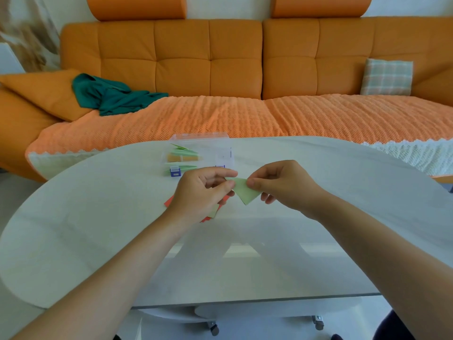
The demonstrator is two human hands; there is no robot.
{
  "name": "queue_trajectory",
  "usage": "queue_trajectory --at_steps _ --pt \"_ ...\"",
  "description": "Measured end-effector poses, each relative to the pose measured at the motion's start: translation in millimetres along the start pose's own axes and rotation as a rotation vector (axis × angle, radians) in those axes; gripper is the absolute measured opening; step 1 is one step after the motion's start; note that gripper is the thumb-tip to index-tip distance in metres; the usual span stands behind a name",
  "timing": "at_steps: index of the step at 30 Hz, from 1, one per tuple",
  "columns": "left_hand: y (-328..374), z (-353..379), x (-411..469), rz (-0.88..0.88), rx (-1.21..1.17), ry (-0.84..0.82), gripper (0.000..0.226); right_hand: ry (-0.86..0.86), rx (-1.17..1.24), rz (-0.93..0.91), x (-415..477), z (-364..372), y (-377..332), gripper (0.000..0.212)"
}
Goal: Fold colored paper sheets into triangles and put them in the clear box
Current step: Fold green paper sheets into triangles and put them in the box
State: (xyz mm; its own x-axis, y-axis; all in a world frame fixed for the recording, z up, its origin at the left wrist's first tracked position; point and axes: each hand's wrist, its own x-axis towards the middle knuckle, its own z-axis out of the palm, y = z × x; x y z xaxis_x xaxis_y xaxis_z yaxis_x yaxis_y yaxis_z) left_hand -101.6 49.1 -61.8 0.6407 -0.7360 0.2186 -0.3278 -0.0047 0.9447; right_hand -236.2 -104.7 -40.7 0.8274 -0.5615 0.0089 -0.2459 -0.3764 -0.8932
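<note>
The pale green folded paper triangle (245, 192) I hold is matt. My pale oval counter (245, 253) is smooth, softly glossy. At its far edge the clear plastic box (221, 153) shines; the orange sofa throw (220, 116) looks knobbly cloth.

Bare table (343, 182) stretched wide to the right of the right hand (282, 185) and to the left of the left hand (203, 190), and a broad bare band ran from the wrists back to the near edge. Straight ahead, just beyond the left hand's knuckles, the clear box (220, 153) stood near the far edge with folded papers (183, 154) in its left part and blue latches (175, 172) on its near wall. Loose red and pale sheets (168, 201) lay flat under the left hand, and the green folded paper (245, 191) pinched by both hands bridged the gap between them.
</note>
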Motion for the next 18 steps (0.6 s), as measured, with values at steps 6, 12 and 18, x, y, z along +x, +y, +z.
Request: queue_trajectory --at_steps 6,12,18 --pt "-1.8 0.7 1.2 -0.063 0.064 -0.011 0.009 -0.055 -0.048 0.027 1.5 -1.5 2.8 0.008" --pt "-16.5 6.1 2.3 -0.042 0.315 -0.112 0.010 -0.094 -0.239 0.085 8.3 3.9 19.0 0.009" --pt "-26.9 11.1 3.8 0.023 0.688 -0.211 0.011 -0.158 -0.523 0.082 13.4 15.8 28.9 0.009"
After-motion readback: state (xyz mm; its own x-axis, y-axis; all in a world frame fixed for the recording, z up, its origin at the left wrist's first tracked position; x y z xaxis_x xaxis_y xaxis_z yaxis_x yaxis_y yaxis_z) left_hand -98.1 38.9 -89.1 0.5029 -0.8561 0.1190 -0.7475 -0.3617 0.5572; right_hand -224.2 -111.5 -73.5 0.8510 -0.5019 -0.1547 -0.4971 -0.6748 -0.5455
